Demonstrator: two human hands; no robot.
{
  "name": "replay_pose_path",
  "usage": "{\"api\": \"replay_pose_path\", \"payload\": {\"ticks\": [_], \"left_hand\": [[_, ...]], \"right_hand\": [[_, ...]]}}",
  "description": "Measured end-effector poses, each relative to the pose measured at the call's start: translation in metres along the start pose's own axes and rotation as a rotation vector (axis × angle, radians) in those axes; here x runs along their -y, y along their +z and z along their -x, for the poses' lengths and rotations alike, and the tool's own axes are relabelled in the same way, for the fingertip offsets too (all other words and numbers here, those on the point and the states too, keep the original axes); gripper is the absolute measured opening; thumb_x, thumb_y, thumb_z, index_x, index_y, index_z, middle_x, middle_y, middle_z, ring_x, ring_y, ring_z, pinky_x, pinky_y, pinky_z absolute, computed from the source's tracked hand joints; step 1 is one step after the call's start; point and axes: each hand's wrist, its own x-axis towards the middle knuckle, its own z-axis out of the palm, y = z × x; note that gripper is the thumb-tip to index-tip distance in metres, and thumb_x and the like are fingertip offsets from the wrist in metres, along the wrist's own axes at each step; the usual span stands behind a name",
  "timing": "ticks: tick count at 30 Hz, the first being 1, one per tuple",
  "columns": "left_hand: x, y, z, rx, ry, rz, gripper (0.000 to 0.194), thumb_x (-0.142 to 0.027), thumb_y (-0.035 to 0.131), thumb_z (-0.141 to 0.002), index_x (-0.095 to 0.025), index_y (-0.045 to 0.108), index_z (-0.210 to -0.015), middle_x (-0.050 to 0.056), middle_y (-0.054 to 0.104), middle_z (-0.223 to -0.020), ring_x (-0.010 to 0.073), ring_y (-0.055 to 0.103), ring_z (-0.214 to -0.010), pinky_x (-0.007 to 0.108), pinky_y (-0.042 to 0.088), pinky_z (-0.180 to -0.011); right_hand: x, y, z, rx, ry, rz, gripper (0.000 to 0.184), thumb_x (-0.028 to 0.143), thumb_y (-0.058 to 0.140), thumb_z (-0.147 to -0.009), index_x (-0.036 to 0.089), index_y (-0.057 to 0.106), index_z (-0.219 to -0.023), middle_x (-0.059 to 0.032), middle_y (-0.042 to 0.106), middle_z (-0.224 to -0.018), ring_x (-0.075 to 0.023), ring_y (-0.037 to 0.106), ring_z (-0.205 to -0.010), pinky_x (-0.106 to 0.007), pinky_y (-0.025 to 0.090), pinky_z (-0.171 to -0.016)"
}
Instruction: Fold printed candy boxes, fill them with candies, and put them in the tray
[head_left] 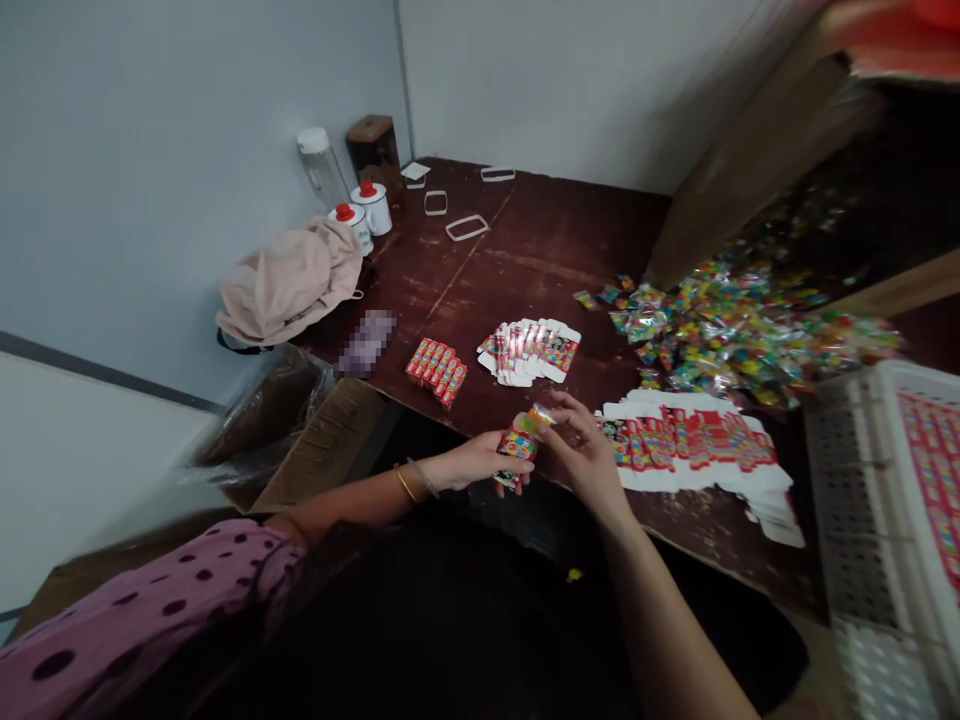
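Observation:
My left hand (480,460) is closed around a small red printed candy box (519,446), held just off the table's front edge. Pinched in my right hand (589,455) is a small candy packet (537,418) in clear and yellow-orange wrapping, right at the top of the box. On the table beyond my hands lies a fanned stack of flat printed cartons (529,350). Left of it stands a row of filled-out red boxes (436,371). A longer row of overlapping flat cartons (690,440) lies to the right of my right hand.
Loose candy packets (720,325) spill from a tipped cardboard box (739,140) at right. A white plastic basket (855,480) holds red boxes. Two lidded mugs (372,208), a clear bottle (322,165) and a beige cloth bag (292,280) stand left. Rubber bands (466,228) lie on the table (555,270).

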Motion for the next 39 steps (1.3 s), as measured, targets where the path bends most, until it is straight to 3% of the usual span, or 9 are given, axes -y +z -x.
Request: {"api": "replay_pose_path", "payload": {"ticks": [6, 9, 13, 16, 18, 22, 26, 35, 39], "left_hand": [[0.001, -0.008, 0.007, -0.037, 0.053, -0.096, 0.045, -0.051, 0.07, -0.072, -0.014, 0.057, -0.095, 0.001, 0.061, -0.074, 0.0103, 0.058, -0.06, 0.018, 0.038, -0.046], [0.001, -0.011, 0.009, -0.028, 0.069, -0.081, 0.052, -0.06, 0.064, -0.074, -0.013, 0.059, -0.097, 0.002, 0.061, -0.074, 0.0114, 0.059, -0.061, 0.018, 0.038, -0.045], [0.003, -0.015, 0.004, -0.041, 0.024, 0.071, 0.076, -0.077, 0.032, -0.079, -0.01, 0.062, -0.099, 0.008, 0.063, -0.072, 0.0146, 0.06, -0.058, 0.02, 0.038, -0.043], [0.004, -0.017, 0.0, -0.056, -0.026, 0.034, 0.064, -0.068, 0.039, -0.081, -0.01, 0.064, -0.096, 0.008, 0.064, -0.072, 0.0148, 0.059, -0.059, 0.021, 0.038, -0.043], [0.002, -0.017, 0.0, -0.074, -0.034, -0.066, 0.053, -0.059, 0.046, -0.08, -0.011, 0.065, -0.094, 0.006, 0.064, -0.073, 0.014, 0.058, -0.059, 0.02, 0.039, -0.044], [-0.002, -0.018, 0.002, -0.135, 0.0, -0.248, 0.041, -0.046, 0.056, -0.076, -0.014, 0.067, -0.099, 0.005, 0.065, -0.082, 0.0132, 0.056, -0.066, 0.019, 0.039, -0.047], [-0.006, -0.019, 0.0, -0.161, -0.026, -0.16, 0.041, -0.048, 0.048, -0.079, -0.013, 0.067, -0.088, 0.006, 0.064, -0.08, 0.0158, 0.057, -0.07, 0.022, 0.043, -0.049], [0.0, -0.022, 0.013, -0.007, 0.053, 0.001, 0.041, -0.038, 0.07, -0.074, -0.015, 0.06, -0.107, 0.002, 0.059, -0.085, 0.0125, 0.056, -0.075, 0.024, 0.049, -0.061], [0.006, -0.028, 0.018, 0.01, 0.031, 0.068, 0.042, -0.04, 0.067, -0.078, -0.014, 0.057, -0.11, 0.004, 0.06, -0.087, 0.0126, 0.059, -0.073, 0.023, 0.047, -0.059]], "right_hand": [[0.026, -0.003, 0.005, -0.02, -0.219, 0.413, 0.018, 0.04, 0.06, -0.086, 0.028, 0.072, -0.09, -0.006, 0.055, -0.132, -0.0323, 0.042, -0.128, -0.058, 0.024, -0.107], [0.026, 0.0, 0.006, 0.062, -0.191, 0.31, 0.018, 0.038, 0.057, -0.087, 0.029, 0.073, -0.086, -0.0045, 0.058, -0.129, -0.0321, 0.044, -0.126, -0.058, 0.024, -0.107], [0.016, 0.004, 0.013, 0.027, 0.244, -0.279, 0.026, 0.043, 0.063, -0.082, 0.026, 0.069, -0.101, -0.0053, 0.067, -0.103, -0.0192, 0.063, -0.084, -0.039, 0.051, -0.081], [0.009, 0.009, 0.016, 0.216, 0.59, -0.668, 0.031, 0.042, 0.074, -0.071, 0.024, 0.069, -0.096, -0.0002, 0.066, -0.079, -0.0115, 0.057, -0.058, -0.028, 0.052, -0.061], [0.009, 0.013, 0.014, 0.314, 0.652, -0.728, 0.029, 0.038, 0.077, -0.066, 0.023, 0.07, -0.09, 0.0007, 0.067, -0.077, -0.0104, 0.057, -0.057, -0.025, 0.051, -0.058], [0.017, 0.013, 0.008, 0.353, 0.384, -0.414, 0.023, 0.037, 0.074, -0.068, 0.021, 0.073, -0.085, -0.0023, 0.07, -0.082, -0.0158, 0.062, -0.068, -0.028, 0.053, -0.061], [0.027, 0.008, 0.006, 0.294, 0.05, -0.113, 0.026, 0.04, 0.058, -0.086, 0.022, 0.076, -0.093, -0.007, 0.071, -0.098, -0.0206, 0.065, -0.09, -0.035, 0.052, -0.08], [0.013, 0.014, -0.002, 0.149, 0.045, -0.064, 0.029, 0.046, 0.059, -0.085, 0.023, 0.076, -0.087, -0.0048, 0.071, -0.082, -0.0199, 0.065, -0.077, -0.035, 0.052, -0.075], [0.013, 0.021, 0.009, 0.138, -0.007, -0.081, 0.029, 0.045, 0.058, -0.086, 0.024, 0.076, -0.094, -0.0058, 0.07, -0.092, -0.0207, 0.065, -0.089, -0.035, 0.052, -0.081]]}}
